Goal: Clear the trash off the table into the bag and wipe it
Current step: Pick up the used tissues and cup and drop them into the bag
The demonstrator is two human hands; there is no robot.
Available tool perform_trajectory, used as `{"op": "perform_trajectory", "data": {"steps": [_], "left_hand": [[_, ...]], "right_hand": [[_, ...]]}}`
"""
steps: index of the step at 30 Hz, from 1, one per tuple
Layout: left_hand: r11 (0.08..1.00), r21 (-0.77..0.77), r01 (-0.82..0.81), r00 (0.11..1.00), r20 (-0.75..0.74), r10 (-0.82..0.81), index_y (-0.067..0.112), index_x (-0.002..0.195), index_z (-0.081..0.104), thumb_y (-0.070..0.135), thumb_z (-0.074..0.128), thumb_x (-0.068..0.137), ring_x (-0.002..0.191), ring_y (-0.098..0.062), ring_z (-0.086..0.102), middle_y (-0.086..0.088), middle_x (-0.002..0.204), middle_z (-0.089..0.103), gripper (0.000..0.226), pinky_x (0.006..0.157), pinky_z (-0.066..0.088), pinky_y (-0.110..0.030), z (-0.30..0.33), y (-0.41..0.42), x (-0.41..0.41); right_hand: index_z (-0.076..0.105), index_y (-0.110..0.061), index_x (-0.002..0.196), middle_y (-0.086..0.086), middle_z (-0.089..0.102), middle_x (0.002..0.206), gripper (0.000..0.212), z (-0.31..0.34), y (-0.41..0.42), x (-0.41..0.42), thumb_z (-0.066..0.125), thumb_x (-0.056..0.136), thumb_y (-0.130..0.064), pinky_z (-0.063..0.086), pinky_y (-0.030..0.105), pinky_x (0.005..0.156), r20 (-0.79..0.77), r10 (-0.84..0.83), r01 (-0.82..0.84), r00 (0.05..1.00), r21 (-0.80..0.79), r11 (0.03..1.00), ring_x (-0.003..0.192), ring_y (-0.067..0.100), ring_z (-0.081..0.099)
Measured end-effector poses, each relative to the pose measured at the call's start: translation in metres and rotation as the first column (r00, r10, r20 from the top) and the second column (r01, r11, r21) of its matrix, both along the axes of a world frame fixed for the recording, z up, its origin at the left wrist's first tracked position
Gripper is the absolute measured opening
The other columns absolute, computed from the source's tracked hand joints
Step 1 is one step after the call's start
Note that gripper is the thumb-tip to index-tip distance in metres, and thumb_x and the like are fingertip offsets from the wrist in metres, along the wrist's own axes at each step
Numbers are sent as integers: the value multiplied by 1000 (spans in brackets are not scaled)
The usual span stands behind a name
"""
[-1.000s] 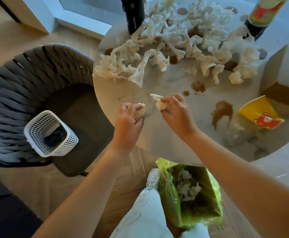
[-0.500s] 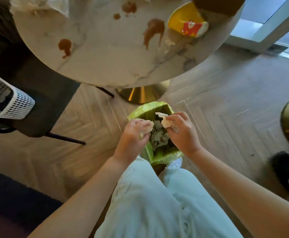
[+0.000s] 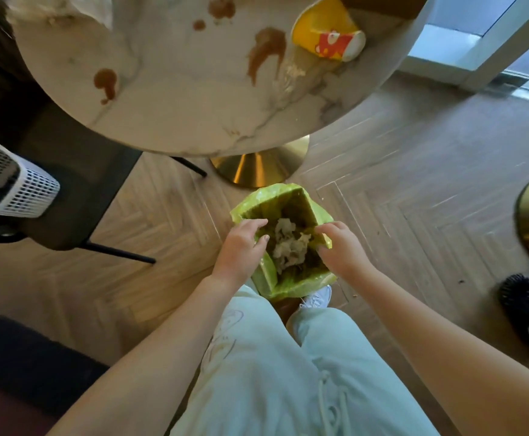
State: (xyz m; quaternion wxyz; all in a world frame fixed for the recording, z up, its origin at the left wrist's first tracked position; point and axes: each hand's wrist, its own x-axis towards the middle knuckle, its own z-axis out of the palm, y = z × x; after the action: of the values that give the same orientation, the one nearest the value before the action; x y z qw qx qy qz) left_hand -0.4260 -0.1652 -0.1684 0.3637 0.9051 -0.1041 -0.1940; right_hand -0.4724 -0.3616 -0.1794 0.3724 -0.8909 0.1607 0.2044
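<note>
Marble-patterned tabletop [image 3: 175, 99] fills the upper part of the view, largest item noted; round, on a gold pedestal base [image 3: 258, 166]. Brown spill stains [image 3: 266, 51] on its surface, unwiped. All positions below are given relative to the green bag.

Dark chair [image 3: 68, 184] stands well to the left of the bag, partly under the tabletop edge, carrying a white mesh basket [image 3: 11, 184]. Pale trouser legs [image 3: 288, 372] sit directly below the bag; a white shoe [image 3: 318, 298] just touches its near side.

Green bag [image 3: 288, 196] lines a square bin on the wood floor, just beside the pedestal base, mouth open upward. Crumpled tissue wads [image 3: 288, 243] lie inside it.

Yellow paper cup [image 3: 326, 36] lies tipped on the tabletop, well above and right of the bag. More crumpled tissue [image 3: 59, 7] shows at the tabletop's far left corner.

Left hand [image 3: 241, 247] is over the bag's left rim, fingers loosely spread, nothing visible in it. Right hand [image 3: 342, 247] is at the right rim, fingers curled down over the edge; nothing seen held, though the fingertips are partly hidden.

Judgement: trash-clearing step, at a drop into the bag; task is early to middle, wiping not begun. Next move calls for lifting both hands back to the tabletop for the remaining tissue and cup. Obstacles: the tabletop edge overhangs the path upward; wet stains could smear onto tissue or hands.
</note>
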Motion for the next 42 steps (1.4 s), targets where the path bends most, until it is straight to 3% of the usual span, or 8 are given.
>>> {"op": "perform_trajectory", "data": {"steps": [7, 12, 18, 22, 25, 30, 35, 42], "left_hand": [[990, -132, 55, 958, 286, -15, 7, 109, 62, 4, 58, 86, 90, -13, 61, -4, 98, 64, 24, 82, 53, -33, 65, 17, 51], [984, -176, -18, 943, 323, 75, 10, 113, 62, 7, 59, 87, 91, -14, 61, 0, 102, 64, 26, 83, 49, -25, 109, 39, 120], [987, -96, -125, 884, 440, 155, 8, 110, 63, 12, 61, 85, 95, -21, 59, -8, 105, 63, 26, 89, 48, -37, 126, 86, 231], [983, 26, -183, 856, 496, 146, 4, 117, 58, 11, 63, 83, 112, -31, 51, -16, 118, 55, 35, 98, 34, -30, 122, 115, 307], [962, 147, -230, 871, 472, 137, 11, 127, 51, 17, 65, 82, 124, -31, 39, -14, 132, 46, 48, 105, 30, -38, 117, 128, 359], [886, 408, -220, 891, 455, 12, 22, 132, 46, 33, 63, 83, 126, -29, 32, -5, 135, 42, 53, 98, 30, -43, 116, 134, 419], [872, 453, -189, 892, 451, -41, 30, 132, 43, 33, 55, 88, 116, -25, 37, -2, 123, 50, 47, 85, 25, -40, 101, 132, 439], [925, 334, -182, 795, 603, -61, 23, 108, 64, 13, 56, 87, 112, -25, 48, -2, 106, 63, 25, 95, 22, -49, 96, 134, 442]], "right_hand": [[66, -4, 101, 8, 60, 99, 23, 66, 31, 71, 55, 83, 5, 51, 31, 81, 474, -43, 31, 880, 33, 999, 89, 20, 57], [68, -3, 96, 3, 60, 92, 20, 122, 68, 160, 59, 81, 6, 46, 17, 77, 624, -110, 60, 773, 101, 993, 78, 13, 57], [67, -3, 100, 8, 60, 98, 22, 147, 108, 270, 58, 81, 5, 48, 22, 76, 662, -42, -11, 748, 76, 997, 80, 13, 55], [63, -4, 111, 10, 57, 109, 26, 144, 131, 339, 58, 85, -2, 49, 34, 90, 613, 58, -71, 788, -3, 997, 98, 23, 56], [56, -4, 122, 13, 53, 119, 37, 138, 141, 385, 61, 85, -6, 42, 36, 99, 564, 121, -103, 817, -64, 993, 112, 30, 50], [45, -8, 134, 14, 42, 133, 52, 129, 156, 449, 62, 85, -12, 33, 31, 105, 513, 228, -141, 828, -203, 969, 124, 31, 38], [42, -12, 135, 18, 24, 148, 46, 115, 175, 490, 50, 90, -3, 26, 39, 108, 409, 274, -166, 870, -280, 946, 135, 36, 22], [61, 4, 103, 19, 51, 106, 26, 94, 176, 495, 44, 84, 9, 33, 23, 81, 534, 274, -86, 799, -350, 933, 102, 33, 45]]}}
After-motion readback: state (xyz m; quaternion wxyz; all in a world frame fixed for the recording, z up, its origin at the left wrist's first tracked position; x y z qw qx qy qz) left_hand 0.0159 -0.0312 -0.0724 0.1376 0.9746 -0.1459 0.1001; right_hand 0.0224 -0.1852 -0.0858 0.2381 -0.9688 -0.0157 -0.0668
